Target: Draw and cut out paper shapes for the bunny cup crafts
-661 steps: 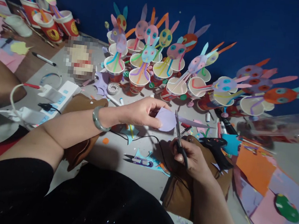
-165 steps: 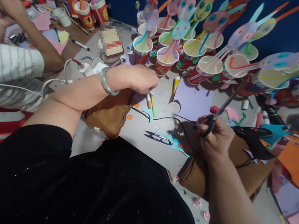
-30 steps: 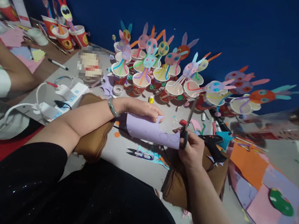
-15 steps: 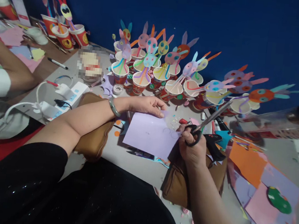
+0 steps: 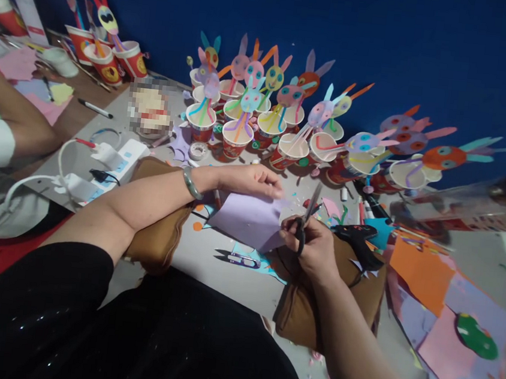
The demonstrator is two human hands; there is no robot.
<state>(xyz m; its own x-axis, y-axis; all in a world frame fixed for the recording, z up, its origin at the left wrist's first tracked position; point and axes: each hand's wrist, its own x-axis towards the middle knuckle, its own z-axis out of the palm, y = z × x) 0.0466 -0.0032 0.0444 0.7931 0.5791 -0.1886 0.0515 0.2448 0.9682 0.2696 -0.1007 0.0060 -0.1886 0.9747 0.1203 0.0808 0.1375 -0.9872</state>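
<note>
- Left hand (image 5: pixel 254 180): fingers curled over the far edge of the purple sheet (image 5: pixel 247 222); cannot tell whether they pinch it.
- Right hand (image 5: pixel 317 247): closed around the black-handled scissors (image 5: pixel 301 234), blades pointing up and away from the body; fingertips at the sheet's right edge.
- Purple sheet lies between the hands, bowed, above the gray table (image 5: pixel 197 265).
- Thread snips (image 5: pixel 239 259) rest on the table, just on the near side of the sheet, partly over blue paper scraps (image 5: pixel 267 266).
- Brown cushion (image 5: pixel 154 245) beneath left forearm; another beneath right.
- Rabbit-figure cups (image 5: pixel 237 145) stand beyond the hands.
</note>
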